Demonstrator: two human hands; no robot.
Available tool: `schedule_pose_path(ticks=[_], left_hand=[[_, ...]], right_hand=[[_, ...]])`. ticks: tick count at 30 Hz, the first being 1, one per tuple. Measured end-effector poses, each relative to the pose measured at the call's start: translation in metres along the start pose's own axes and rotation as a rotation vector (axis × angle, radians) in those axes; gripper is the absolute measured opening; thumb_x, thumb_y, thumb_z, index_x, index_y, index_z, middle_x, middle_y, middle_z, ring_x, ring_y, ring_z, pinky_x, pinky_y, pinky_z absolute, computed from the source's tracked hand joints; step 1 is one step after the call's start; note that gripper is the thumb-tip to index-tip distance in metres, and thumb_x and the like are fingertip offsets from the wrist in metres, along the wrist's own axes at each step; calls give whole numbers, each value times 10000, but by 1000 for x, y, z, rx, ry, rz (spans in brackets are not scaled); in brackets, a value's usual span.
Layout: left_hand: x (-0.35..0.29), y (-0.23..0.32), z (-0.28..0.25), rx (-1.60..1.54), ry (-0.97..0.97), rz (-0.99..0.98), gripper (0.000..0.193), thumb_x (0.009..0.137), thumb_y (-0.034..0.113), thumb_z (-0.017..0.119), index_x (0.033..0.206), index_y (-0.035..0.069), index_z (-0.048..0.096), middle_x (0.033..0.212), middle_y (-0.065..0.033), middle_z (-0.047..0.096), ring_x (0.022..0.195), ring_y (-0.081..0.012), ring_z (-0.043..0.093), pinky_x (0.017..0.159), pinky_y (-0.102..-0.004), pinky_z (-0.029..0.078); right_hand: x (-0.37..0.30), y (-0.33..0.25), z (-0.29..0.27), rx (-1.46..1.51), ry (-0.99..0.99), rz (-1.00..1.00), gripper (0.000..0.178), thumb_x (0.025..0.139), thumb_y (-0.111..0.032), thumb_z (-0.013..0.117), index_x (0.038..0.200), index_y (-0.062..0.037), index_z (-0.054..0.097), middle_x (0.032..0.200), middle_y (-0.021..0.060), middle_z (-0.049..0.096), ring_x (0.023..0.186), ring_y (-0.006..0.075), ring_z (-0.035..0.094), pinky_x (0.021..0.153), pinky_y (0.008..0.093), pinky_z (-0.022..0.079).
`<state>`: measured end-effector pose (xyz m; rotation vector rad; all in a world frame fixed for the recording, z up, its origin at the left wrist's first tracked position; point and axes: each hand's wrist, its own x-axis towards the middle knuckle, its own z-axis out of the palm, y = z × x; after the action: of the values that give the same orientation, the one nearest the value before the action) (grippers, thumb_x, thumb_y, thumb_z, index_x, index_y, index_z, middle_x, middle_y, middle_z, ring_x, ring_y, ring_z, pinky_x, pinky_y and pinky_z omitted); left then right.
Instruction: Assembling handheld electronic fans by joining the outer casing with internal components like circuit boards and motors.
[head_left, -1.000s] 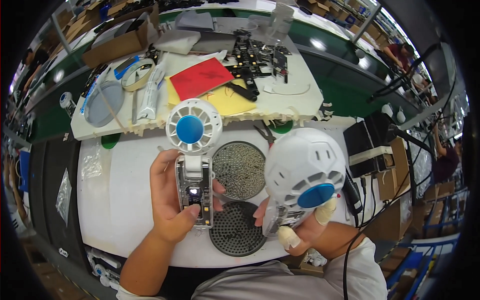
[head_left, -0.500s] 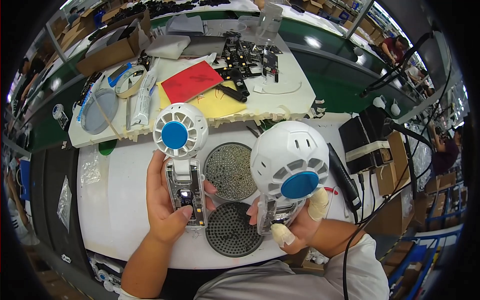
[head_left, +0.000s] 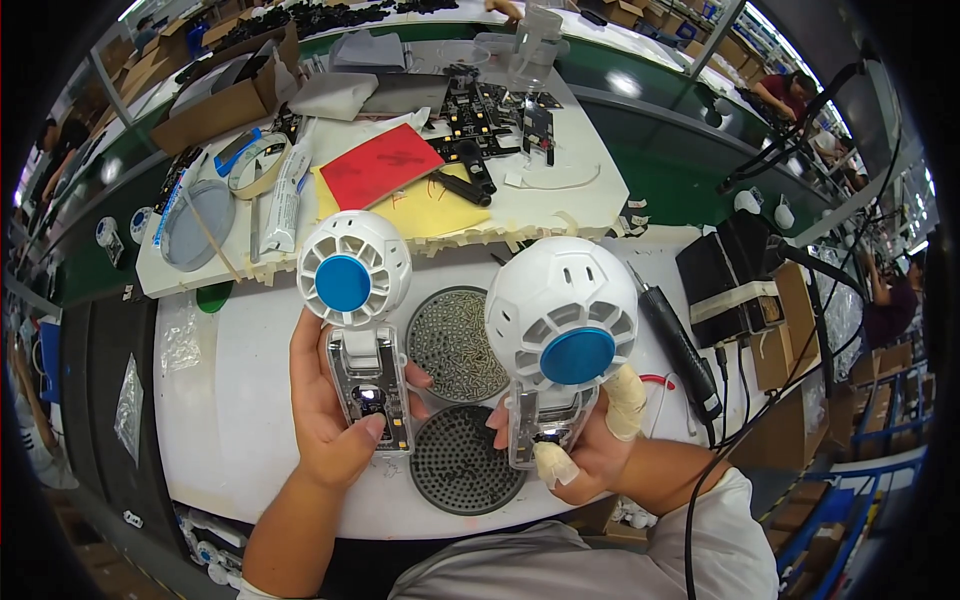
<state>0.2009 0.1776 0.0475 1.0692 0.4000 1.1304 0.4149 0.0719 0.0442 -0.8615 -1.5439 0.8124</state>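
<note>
My left hand (head_left: pixel 330 425) is closed around a handheld device with a vented white round head (head_left: pixel 392 262), a blue centre disc and a clear handle showing a circuit board. Its thumb presses on the handle's front. In my right hand (head_left: pixel 600 455) is a second such device (head_left: pixel 555 285), nearer the camera so its head looks larger. Beige wraps cover that hand's thumb and a finger. Both devices are upright, side by side and apart. Between them on the white worktop lie a round grey tray (head_left: pixel 424 350) of screws and another tray (head_left: pixel 430 485) with small black parts.
A black electric screwdriver (head_left: pixel 680 350) lies to the right, beside a black box (head_left: pixel 715 285) and cables. Across the back, a raised white shelf (head_left: pixel 590 205) holds a red pad (head_left: pixel 382 165), circuit boards (head_left: pixel 470 110) and a tape roll (head_left: pixel 258 170). Other people work beyond.
The right device has moved left and its head looks slightly smaller. The left device has shifted slightly left and its head has turned a little. Both grips stay the same.
</note>
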Motion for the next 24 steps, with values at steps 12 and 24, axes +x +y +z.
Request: schedule_pose_path(ticks=[12, 24], left_hand=[[1, 0, 3, 5, 17, -2, 1059, 743, 181, 735, 1500, 21, 13, 1351, -222, 412, 992, -338, 640, 718, -413, 610], [-6, -1, -2, -8, -60, -29, 1002, 745, 77, 648, 1499, 55, -12, 1390, -238, 368, 1025, -342, 627, 796, -430, 593]], right_hand=[[-2, 2, 0, 5, -20, 7, 1033, 780, 11, 485, 1494, -357, -164, 1323, 318, 361, 960, 327, 643, 758, 455, 594], [5, 5, -1, 37, 4, -83, 998, 794, -43, 537, 1508, -273, -121, 1329, 315, 347, 927, 313, 642, 680, 403, 613]])
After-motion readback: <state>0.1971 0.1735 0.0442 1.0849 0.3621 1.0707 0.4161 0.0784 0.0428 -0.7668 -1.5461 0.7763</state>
